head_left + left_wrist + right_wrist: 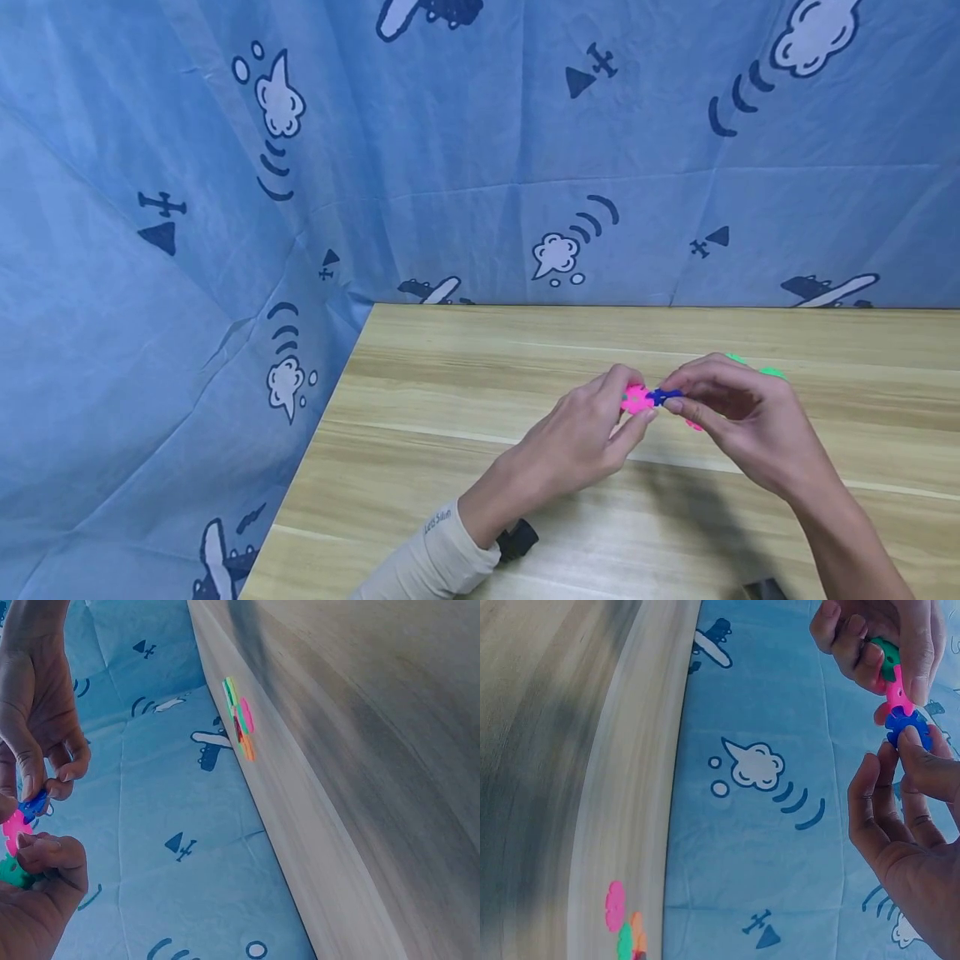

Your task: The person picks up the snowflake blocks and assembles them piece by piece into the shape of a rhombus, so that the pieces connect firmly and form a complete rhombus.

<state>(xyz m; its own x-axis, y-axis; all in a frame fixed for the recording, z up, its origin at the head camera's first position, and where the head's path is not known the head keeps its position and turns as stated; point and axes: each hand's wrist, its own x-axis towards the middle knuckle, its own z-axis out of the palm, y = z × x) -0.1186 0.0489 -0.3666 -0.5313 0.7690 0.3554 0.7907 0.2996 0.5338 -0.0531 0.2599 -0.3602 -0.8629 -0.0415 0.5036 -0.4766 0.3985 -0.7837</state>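
My left hand (573, 437) pinches a pink notched plastic disc (636, 398) between thumb and fingers. A green notched disc (886, 660) joins the pink one on the side toward my left palm, partly covered by the fingers. My right hand (757, 421) pinches a blue notched disc (908, 729) by its edge, thumb on its face. In the head view the blue disc meets the pink one edge to edge, the three forming a short row held above the table. The right wrist view shows the blue disc turned at an angle to the pink one.
Beyond my right hand, loose discs lie on the wooden table (420, 383): pink (615, 906), orange (637, 930) and green (625, 942) ones among them. My right hand partly hides them in the head view. A blue printed curtain (465, 150) hangs behind and left of the table.
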